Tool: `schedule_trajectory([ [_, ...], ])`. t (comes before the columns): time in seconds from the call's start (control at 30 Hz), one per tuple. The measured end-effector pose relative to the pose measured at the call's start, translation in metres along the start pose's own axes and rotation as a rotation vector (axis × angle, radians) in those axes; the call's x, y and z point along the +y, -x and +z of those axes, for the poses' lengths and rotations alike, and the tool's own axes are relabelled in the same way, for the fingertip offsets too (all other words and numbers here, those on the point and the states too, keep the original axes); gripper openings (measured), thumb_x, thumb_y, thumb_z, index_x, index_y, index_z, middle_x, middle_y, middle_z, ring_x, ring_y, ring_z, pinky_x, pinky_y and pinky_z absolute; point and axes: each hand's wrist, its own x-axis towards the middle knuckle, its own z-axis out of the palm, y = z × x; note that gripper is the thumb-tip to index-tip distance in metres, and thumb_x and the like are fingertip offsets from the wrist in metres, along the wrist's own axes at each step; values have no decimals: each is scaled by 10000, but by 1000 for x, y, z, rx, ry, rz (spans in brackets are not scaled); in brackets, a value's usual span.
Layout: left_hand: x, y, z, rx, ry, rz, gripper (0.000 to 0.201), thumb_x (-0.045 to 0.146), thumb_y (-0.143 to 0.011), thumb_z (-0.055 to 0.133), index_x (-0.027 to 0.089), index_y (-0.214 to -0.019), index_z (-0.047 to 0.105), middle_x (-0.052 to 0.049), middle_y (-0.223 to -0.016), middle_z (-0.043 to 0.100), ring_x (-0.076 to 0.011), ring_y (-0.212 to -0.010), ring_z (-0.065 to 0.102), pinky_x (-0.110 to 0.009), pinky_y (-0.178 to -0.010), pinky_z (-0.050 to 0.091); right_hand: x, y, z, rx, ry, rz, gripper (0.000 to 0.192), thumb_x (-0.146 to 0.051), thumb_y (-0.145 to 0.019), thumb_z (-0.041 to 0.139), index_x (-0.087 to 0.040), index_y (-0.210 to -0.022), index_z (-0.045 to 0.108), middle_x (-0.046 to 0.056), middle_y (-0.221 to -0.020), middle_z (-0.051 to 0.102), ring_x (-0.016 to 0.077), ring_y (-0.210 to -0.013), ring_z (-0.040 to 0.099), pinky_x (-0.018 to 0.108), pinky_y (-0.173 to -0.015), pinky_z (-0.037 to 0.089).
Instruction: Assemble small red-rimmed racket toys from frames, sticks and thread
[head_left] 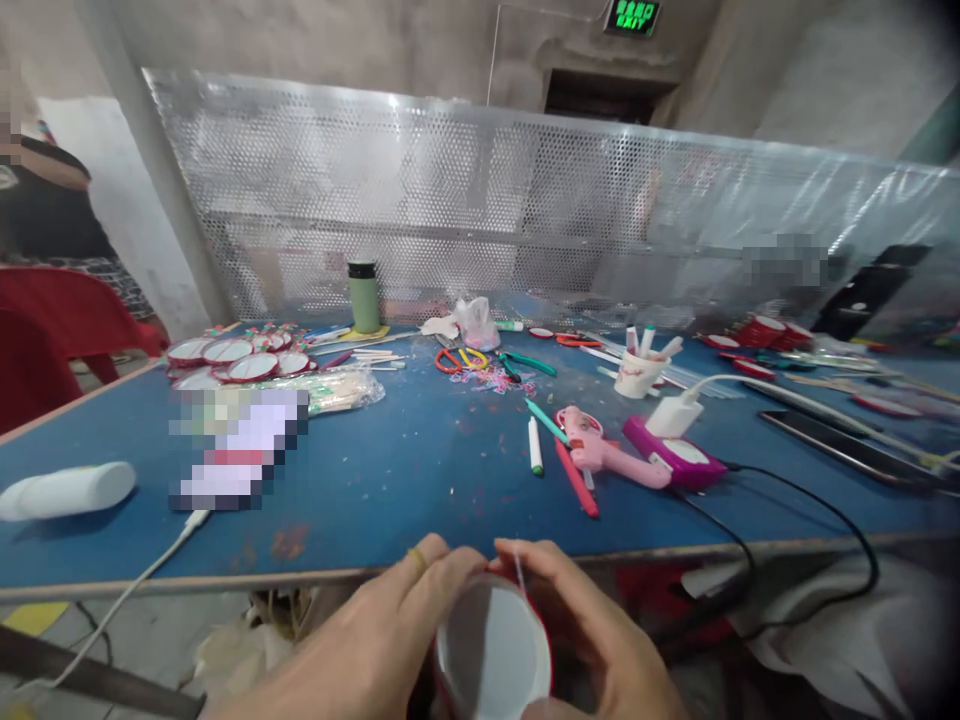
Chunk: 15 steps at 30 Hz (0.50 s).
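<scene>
Below the table edge (pixel 225 585), both hands' grip grasping a red-rimmed white disc (pixel 491 655), left hand (pixel 375 640), right hand (pixel 592 630), bottom cropped.

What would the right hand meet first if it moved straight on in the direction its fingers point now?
The right hand points up-left, so it would meet the red-rimmed round disc it already grips, then probably the left hand beyond; depth is unclear.

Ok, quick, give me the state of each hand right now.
Left hand: closed on the round white disc with a red rim.
Right hand: fingers closed on the same disc's rim, pinching a thin white strand.
</scene>
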Motion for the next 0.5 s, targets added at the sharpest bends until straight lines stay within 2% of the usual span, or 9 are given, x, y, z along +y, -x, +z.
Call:
schedule_trajectory([
  [0.07,5,4,1,-17,21,-11,665,300,-780,687,270,-1412,483,-83,-1144,686,-217,-1035,669,-260,-830,587,-6,2,8,-34,-1,36,807,-734,-593,791,-221,-1210,702,125,-1078,727,308,-993,696,352,-846,582],
  [0.17,9,7,1,-17,-6,-31,672,260,-790,679,271,-1429,472,-85,-1161,678,-221,-1050,665,-262,-841,593,-11,3,13,-121,-66,117,851,-759,-563,786,-221,-1216,697,121,-1118,725,319,-1033,690,369,-880,571],
  [0.27,7,10,2,-9,-64,25,694,214,-811,660,248,-1466,431,-108,-1233,652,-235,-1111,648,-275,-895,583,-10,5,11,-190,-130,184,871,-756,-546,796,-220,-1224,690,123,-1183,709,323,-1080,676,383,-925,554],
  [0.4,0,16,12,-18,-140,132,724,154,-880,579,184,-1543,288,-158,-1324,608,-250,-1196,612,-307,-973,553,-6,10,16,-144,-124,243,894,-664,-530,863,-220,-1277,649,134,-1271,668,340,-1173,628,413,-982,522],
  [0.5,-3,19,27,23,-160,121,745,136,-919,514,181,-1579,171,-170,-1324,613,-261,-1200,616,-351,-981,552,-3,13,25,-103,-134,282,895,-573,-530,894,-225,-1303,609,129,-1284,659,329,-1160,639,391,-959,536],
])
